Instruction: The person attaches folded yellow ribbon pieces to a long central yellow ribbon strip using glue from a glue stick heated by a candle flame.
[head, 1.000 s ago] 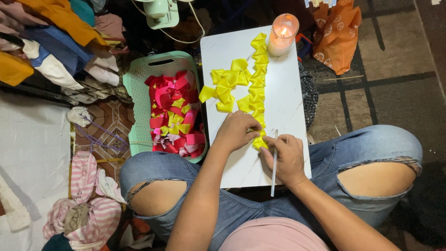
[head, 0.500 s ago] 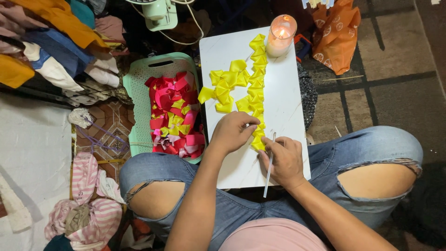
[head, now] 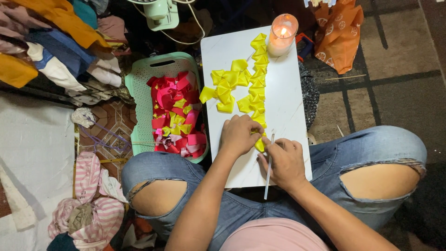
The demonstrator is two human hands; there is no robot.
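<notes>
A white board rests across my lap. On it lie several folded yellow ribbon pieces, joined in a chain down its middle. My left hand presses on the lowest yellow piece near the board's front. My right hand grips a thin white stick and touches the same piece from the right. Both hands meet at that piece, which is mostly hidden under the fingers.
A mint green basket of red, pink and yellow ribbon pieces sits left of the board. A lit candle in a glass stands at the board's far end. Piled clothes lie far left, an orange bag far right.
My hands stay on the lowest yellow piece; the fingers have shifted slightly and the white stick has tilted a little in my right hand.
</notes>
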